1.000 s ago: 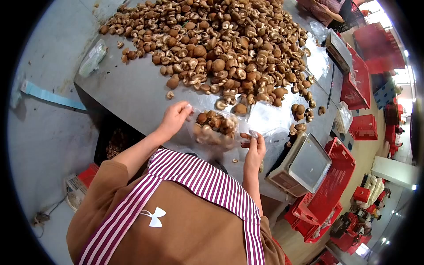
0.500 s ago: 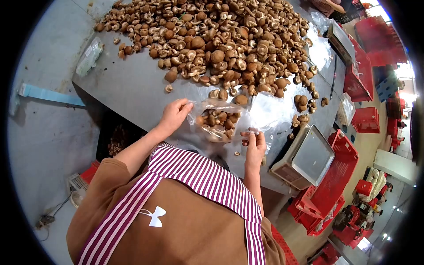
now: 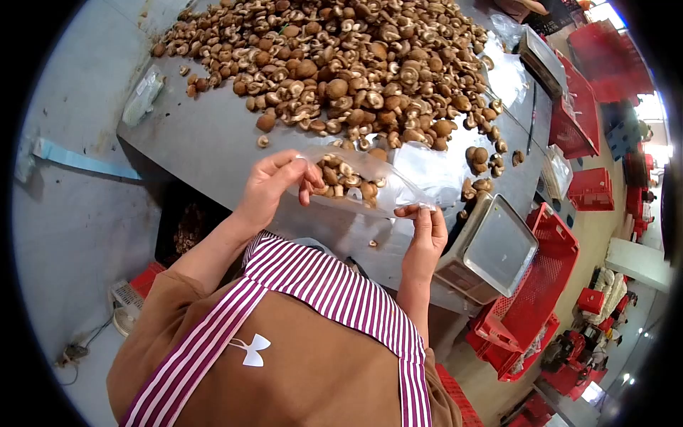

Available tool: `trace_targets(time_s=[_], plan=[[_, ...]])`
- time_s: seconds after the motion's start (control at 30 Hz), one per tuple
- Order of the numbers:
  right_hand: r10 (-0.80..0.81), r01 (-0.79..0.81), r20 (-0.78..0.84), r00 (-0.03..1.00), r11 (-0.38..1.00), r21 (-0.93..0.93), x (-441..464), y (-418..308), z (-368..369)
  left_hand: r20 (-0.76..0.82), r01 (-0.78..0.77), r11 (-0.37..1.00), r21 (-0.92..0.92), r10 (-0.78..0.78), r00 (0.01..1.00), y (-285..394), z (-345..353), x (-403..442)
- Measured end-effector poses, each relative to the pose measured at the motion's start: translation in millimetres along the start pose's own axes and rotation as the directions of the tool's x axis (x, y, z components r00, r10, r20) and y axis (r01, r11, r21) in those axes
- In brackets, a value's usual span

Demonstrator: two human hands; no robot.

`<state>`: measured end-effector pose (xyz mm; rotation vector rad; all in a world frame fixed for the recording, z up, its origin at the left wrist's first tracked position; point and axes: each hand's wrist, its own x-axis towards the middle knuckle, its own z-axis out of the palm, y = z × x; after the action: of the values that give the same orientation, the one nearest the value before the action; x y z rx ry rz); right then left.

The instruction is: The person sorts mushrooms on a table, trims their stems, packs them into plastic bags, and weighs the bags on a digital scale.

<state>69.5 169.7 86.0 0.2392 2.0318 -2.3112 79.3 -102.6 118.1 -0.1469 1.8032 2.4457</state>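
Observation:
A clear plastic bag (image 3: 377,168) with several shiitake mushrooms (image 3: 346,178) in it hangs between my hands, its mouth stretched sideways. My left hand (image 3: 274,186) pinches the bag's left edge. At the other end, my right hand (image 3: 425,231) grips the right corner between thumb and fingers. Just beyond the bag, a large heap of shiitake mushrooms (image 3: 334,64) covers the far part of the metal table (image 3: 206,146). Flat clear plastic bags (image 3: 435,167) lie beside the bag on the right, near a few loose mushrooms.
A scale (image 3: 491,249) with a metal pan stands right of my right hand. Red crates (image 3: 548,263) are on the floor beyond it. A wrapped packet (image 3: 144,96) lies at the table's left edge. Part of another person (image 3: 523,8) shows at the top right.
My hands have lifted the bag slightly and pulled its mouth wider and flatter. The right hand has shifted a little to the right.

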Motion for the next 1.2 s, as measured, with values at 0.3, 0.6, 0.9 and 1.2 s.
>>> trace_targets(time_s=[0.3,0.6,0.9,1.2], plan=[[-0.247,0.258,-0.127,0.961,0.963,0.075,3,-64,-109,0.208,-0.163,0.986,0.017,0.156,0.966,31,118,24],[-0.479,0.45,-0.425,0.768,0.876,-0.174,0,-132,-282,0.472,0.005,0.991,-0.136,0.06,0.88,-30,306,75],[-0.177,0.126,-0.487,0.855,0.983,-0.136,-8,-39,-417,0.4,0.125,0.991,0.058,-0.137,0.906,-159,382,96],[-0.172,0.165,-0.494,0.852,0.985,-0.058,-17,-36,-430,0.534,-0.721,0.667,0.191,0.545,0.646,-46,396,17]])
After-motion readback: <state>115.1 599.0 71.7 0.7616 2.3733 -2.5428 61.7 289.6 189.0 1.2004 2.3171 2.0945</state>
